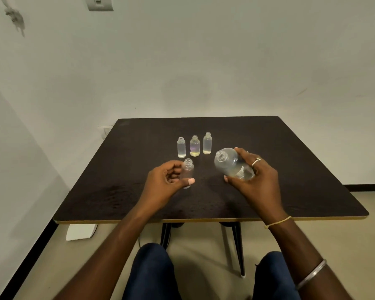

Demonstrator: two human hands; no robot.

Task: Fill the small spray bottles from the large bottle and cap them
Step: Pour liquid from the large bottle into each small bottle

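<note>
My left hand (168,180) grips a small clear uncapped bottle (188,169) that stands upright on the dark table (290,169). My right hand (258,178) holds the large clear bottle (231,164) tilted, its open neck pointing left toward the small bottle, with some clear liquid inside. Behind them stand three more small uncapped bottles in a row: the left one (181,147), the middle one (194,146) with yellowish liquid at its bottom, and the right one (207,143). No caps are in view.
The table's near edge (204,219) runs just above my knees. A white wall stands right behind the table. A white object (80,231) lies on the floor at the left, beneath the table corner.
</note>
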